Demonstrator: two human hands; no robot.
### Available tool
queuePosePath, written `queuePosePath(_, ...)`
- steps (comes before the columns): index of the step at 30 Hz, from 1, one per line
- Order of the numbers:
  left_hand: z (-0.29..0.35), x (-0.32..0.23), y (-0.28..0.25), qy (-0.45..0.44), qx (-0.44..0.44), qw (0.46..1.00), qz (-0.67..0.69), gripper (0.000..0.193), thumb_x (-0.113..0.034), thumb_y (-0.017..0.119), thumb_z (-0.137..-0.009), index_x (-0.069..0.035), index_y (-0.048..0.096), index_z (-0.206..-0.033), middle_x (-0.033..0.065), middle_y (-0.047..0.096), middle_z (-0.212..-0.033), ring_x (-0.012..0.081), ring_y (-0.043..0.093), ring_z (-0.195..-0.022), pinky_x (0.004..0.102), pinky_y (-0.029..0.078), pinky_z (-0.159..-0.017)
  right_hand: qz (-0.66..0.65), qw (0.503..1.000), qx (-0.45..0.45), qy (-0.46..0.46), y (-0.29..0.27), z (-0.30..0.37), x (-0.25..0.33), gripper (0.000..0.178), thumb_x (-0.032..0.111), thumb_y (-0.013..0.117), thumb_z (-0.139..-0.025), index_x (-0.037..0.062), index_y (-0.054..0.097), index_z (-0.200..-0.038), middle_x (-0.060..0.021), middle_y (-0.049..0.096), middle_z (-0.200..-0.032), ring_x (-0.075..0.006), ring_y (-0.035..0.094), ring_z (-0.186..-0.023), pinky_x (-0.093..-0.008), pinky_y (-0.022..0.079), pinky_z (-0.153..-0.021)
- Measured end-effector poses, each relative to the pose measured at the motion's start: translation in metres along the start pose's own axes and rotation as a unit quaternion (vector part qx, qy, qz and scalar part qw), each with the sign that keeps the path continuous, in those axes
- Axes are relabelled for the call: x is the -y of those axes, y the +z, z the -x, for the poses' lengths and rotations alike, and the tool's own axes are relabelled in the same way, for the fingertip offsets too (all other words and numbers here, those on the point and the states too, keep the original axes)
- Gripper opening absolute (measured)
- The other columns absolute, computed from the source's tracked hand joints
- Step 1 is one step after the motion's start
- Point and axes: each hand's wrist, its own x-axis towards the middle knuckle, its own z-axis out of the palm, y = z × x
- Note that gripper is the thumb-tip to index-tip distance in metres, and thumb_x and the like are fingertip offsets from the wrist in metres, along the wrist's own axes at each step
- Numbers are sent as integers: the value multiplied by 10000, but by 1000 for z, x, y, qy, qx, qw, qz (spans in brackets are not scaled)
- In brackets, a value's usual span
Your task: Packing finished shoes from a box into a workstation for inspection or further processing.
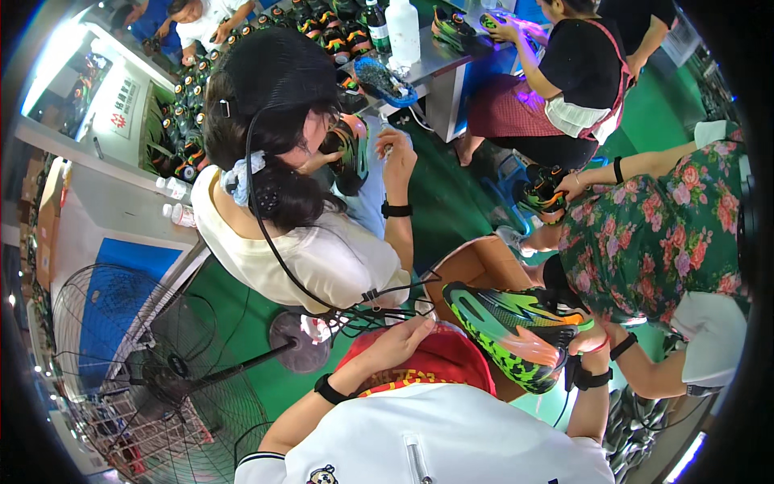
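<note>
My right hand [592, 341] grips a green, black and orange sneaker [504, 323] at its right end. The sneaker lies tilted on its side in front of me, with its sole edge and patterned upper showing. My left hand [403, 339] is to the left of the sneaker, apart from it, over the red cloth [427, 363] on my lap. Its fingers point toward the sneaker, loosely stretched; nothing shows in them, though their undersides are hidden. Black bands circle both my wrists.
Ahead, a person in white [290, 250] holds a similar sneaker [351, 153]. At right, a person in a floral top [653, 218] holds another sneaker [542, 194]. A standing fan [173, 379] is at lower left. An open cardboard box [480, 270] and black cables [379, 302] lie beyond my hands.
</note>
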Motion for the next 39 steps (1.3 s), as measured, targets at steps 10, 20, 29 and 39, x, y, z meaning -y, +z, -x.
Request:
queuePosePath(10,2,4,2,-22,1,999,27,366,-290,468,-921,21,508,-1110,131,574,-1041,193,535,-984,286,405,-864,29,997,13,-73,13,-23,-13,807,362,821,-599,-7,439,-1207,-47,543,-1111,-125,513,-964,-273,408,-854)
queuePosePath(20,-2,6,8,-26,7,1000,13,375,-297,494,-909,-15,481,-1154,134,577,-1088,202,546,-1023,298,419,-878,185,954,-210,-111,55,-55,-17,499,204,668,-789,-15,452,-1181,-69,558,-1035,-139,525,-904,-267,428,-780)
queuePosePath(29,-5,10,10,-16,4,1000,2,387,-284,505,-904,-10,474,-1175,142,579,-1096,211,551,-1026,306,422,-886,227,933,-222,-169,95,-70,-6,263,204,686,-775,-47,634,-835,-35,626,-668,-62,505,-605,-241,434,-568)
queuePosePath(39,-3,5,10,-34,14,999,12,394,-262,515,-903,2,462,-1191,148,576,-1097,208,550,-1027,300,426,-885,220,946,-195,-137,100,-66,-9,289,239,704,-763,-36,637,-822,-32,614,-638,-61,490,-577,-241,427,-556)
